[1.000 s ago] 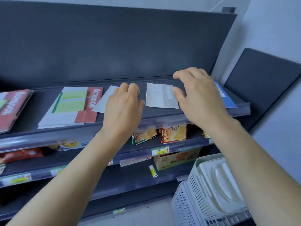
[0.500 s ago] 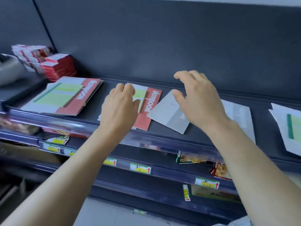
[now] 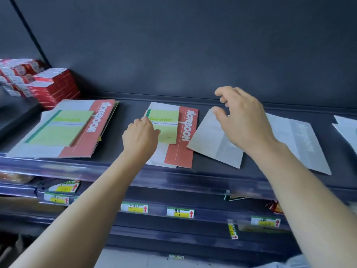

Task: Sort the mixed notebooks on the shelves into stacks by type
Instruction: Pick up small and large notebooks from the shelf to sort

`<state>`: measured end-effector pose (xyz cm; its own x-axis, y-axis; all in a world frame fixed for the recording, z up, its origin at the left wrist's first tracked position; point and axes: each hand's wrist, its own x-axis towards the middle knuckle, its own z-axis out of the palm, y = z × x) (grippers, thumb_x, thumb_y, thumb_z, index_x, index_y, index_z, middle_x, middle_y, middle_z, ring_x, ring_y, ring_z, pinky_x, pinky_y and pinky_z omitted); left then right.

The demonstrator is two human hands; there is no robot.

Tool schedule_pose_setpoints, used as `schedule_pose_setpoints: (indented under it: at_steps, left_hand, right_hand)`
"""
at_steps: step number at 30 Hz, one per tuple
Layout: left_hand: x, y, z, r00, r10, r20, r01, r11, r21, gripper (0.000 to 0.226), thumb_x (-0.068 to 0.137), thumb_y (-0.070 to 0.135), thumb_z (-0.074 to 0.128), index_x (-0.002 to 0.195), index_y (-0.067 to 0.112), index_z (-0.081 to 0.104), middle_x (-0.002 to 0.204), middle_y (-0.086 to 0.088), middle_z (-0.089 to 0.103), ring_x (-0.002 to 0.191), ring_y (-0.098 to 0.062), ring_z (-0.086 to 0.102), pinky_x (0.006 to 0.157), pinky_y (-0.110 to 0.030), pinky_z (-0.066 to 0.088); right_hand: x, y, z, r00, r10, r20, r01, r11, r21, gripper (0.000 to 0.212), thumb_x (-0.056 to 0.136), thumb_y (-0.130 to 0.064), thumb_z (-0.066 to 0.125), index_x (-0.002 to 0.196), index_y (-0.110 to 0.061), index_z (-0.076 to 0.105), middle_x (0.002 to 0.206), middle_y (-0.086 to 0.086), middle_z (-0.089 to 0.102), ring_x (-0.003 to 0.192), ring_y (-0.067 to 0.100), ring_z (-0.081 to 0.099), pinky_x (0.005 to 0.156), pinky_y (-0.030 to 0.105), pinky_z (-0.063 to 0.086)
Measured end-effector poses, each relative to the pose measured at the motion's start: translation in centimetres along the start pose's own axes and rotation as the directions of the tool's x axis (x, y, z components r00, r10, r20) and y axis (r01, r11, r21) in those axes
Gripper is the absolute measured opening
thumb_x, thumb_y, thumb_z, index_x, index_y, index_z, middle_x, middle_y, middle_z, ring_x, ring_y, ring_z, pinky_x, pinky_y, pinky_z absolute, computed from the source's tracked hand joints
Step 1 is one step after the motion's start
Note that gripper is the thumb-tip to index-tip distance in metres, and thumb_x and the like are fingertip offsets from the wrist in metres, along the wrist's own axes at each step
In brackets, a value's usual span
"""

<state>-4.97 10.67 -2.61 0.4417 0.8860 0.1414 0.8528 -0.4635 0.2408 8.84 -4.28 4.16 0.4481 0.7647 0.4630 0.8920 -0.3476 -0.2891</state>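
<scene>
1. Flat paper notebooks lie on the top shelf (image 3: pixel 131 111). A matte green notebook (image 3: pixel 166 128) sits on a red-white notebook (image 3: pixel 183 151), mid-shelf by the front edge, with a grey notebook (image 3: pixel 208 140) just to the right.
2. The left hand (image 3: pixel 140 139) was flatter 0.5 s ago and now curls at the green notebook's left edge; cannot tell if it grips. The right hand (image 3: pixel 243 122) hovers with fingers spread, holding nothing.
3. Dark metal shelving, with red boxes (image 3: pixel 54 88) in the back-left corner.

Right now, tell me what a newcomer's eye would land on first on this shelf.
Over the dark shelf, the left hand covers the near-left corner of a green notebook lying on a red NOTEBOOK cover at centre. The right hand hovers open over a grey notebook beside it. At left lies a similar green-on-red pile, with stacked red boxes behind it in the corner.
</scene>
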Motion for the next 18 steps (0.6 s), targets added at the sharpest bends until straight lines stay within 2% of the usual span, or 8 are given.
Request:
schedule_pose_setpoints:
  at_steps: [7, 10, 13, 15, 18]
  left_hand:
    - [3.6, -0.9, 0.6, 0.980, 0.036, 0.194, -0.045, 0.998, 0.044, 0.072, 0.079, 0.064, 0.056, 0.115, 0.003, 0.052, 0.117, -0.015, 0.048, 0.104, -0.029, 0.051, 0.074, -0.034, 0.039]
    - [4.5, -1.1, 0.8, 0.967, 0.054, 0.248, -0.063, 0.998, 0.030, 0.076, 0.077, 0.066, 0.057, 0.119, 0.003, 0.052, 0.119, -0.016, 0.043, 0.107, -0.029, 0.048, 0.080, -0.035, 0.041]
    - [5.1, -1.6, 1.0, 0.953, 0.088, 0.290, -0.091, 0.996, -0.005, 0.075, 0.076, 0.066, 0.058, 0.117, 0.003, 0.052, 0.119, -0.017, 0.042, 0.106, -0.030, 0.048, 0.076, -0.034, 0.038]
    - [5.5, -1.8, 1.2, 0.948, 0.112, 0.299, -0.108, 0.994, -0.027, 0.075, 0.076, 0.065, 0.059, 0.116, 0.002, 0.052, 0.118, -0.017, 0.042, 0.105, -0.030, 0.047, 0.076, -0.034, 0.038]
    - [5.9, -1.9, 1.3, 0.946, 0.120, 0.303, -0.109, 0.993, -0.052, 0.078, 0.073, 0.064, 0.064, 0.118, 0.001, 0.051, 0.119, -0.019, 0.042, 0.107, -0.032, 0.045, 0.083, -0.037, 0.043]
  right_hand:
    - [-0.4, -1.0, 2.5, 0.963, 0.269, 0.035, -0.264, 0.959, -0.100, 0.031, 0.094, -0.023, 0.050, 0.124, -0.014, 0.048, 0.119, 0.007, 0.055, 0.109, 0.027, 0.050, 0.086, 0.040, 0.044]
    - [-1.0, -0.9, 3.3, 0.915, 0.398, 0.063, -0.384, 0.908, -0.167, 0.037, 0.093, -0.028, 0.053, 0.125, -0.011, 0.046, 0.121, 0.010, 0.053, 0.109, 0.031, 0.050, 0.084, 0.040, 0.045]
    - [-1.7, -0.6, 4.1, 0.845, 0.525, 0.101, -0.493, 0.839, -0.230, 0.043, 0.091, -0.034, 0.055, 0.124, -0.007, 0.045, 0.122, 0.014, 0.052, 0.110, 0.033, 0.049, 0.083, 0.040, 0.045]
    - [-2.0, -0.1, 4.8, 0.813, 0.571, 0.116, -0.535, 0.810, -0.240, 0.047, 0.090, -0.036, 0.057, 0.125, -0.006, 0.045, 0.122, 0.015, 0.052, 0.111, 0.034, 0.049, 0.083, 0.040, 0.045]
    - [-2.5, 0.9, 5.7, 0.766, 0.630, 0.129, -0.589, 0.768, -0.252, 0.054, 0.087, -0.039, 0.060, 0.126, -0.005, 0.044, 0.121, 0.017, 0.051, 0.109, 0.035, 0.050, 0.081, 0.040, 0.045]
